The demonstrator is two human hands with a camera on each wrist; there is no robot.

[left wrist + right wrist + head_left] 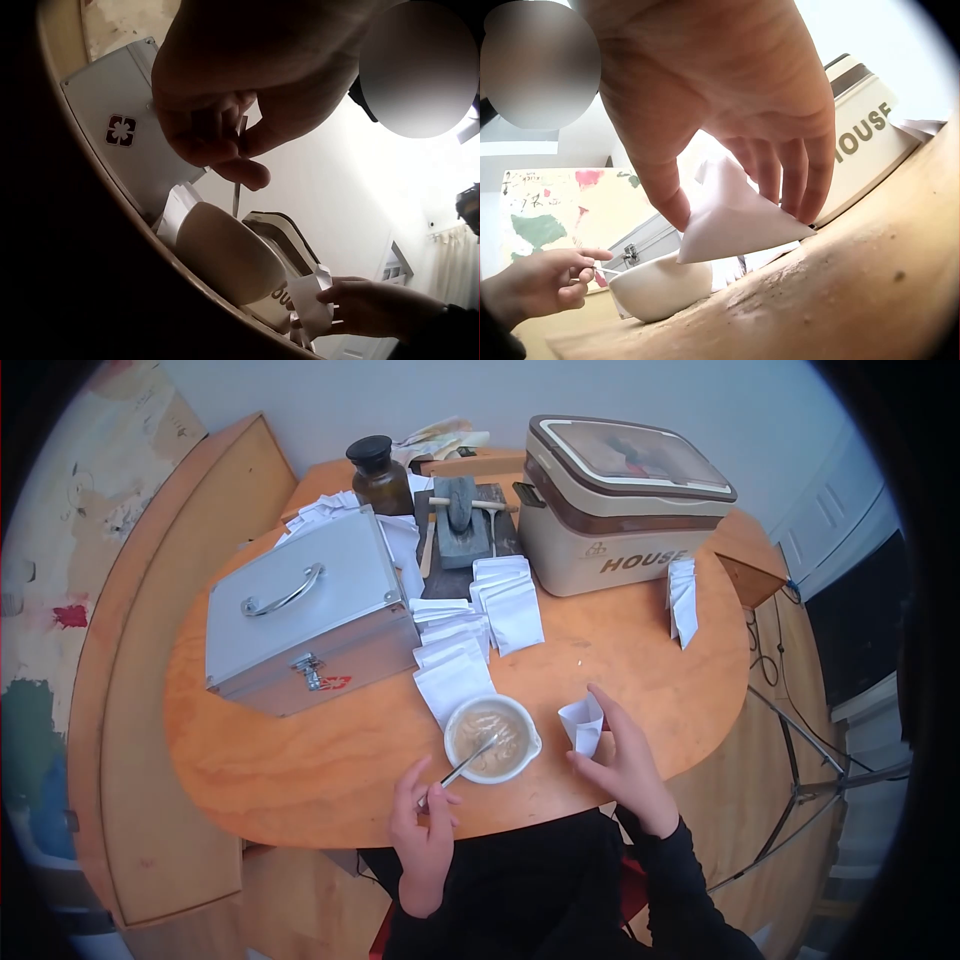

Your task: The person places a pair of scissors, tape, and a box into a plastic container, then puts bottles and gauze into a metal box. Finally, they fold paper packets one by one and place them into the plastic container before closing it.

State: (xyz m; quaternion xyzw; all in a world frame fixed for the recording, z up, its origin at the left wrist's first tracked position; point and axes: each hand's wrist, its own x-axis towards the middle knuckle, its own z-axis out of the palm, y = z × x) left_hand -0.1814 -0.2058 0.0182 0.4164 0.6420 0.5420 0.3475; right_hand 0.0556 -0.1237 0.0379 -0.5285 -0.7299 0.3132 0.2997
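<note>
While the right hand held it just above the near side of the table, the folded white paper cone sat between thumb and fingertips, lightly pinched at its sides. I judged it almost weightless, crisp at the creases yet easily crushed, with little slip in its dry surface; the best hold would be on the side folds, without squeezing its middle. Whether anything lay inside, I could not tell. Seen from the right wrist, it made a sharp-cornered wedge with smooth, flat faces.

Left of that grip, apart from it, stood a white bowl, rounded, glossy and lipped, ceramic by the look of it. Its beige mixture looked wet and streaky. Leaning out of it toward the left hand was a slim metal stirrer, its shaft pinched between that hand's thumb and fingers; I expected it to be stiff, light and slick if wetted.

Just past the bowl from both grips, flat paper packets overlapped loosely. Farther beyond the left grip came a silver case, hard-edged and metallic; beyond the right, a cream-and-brown box with rounded corners. Under everything spread the table, orange-toned wood, its edge curved and, close up, scuffed.
</note>
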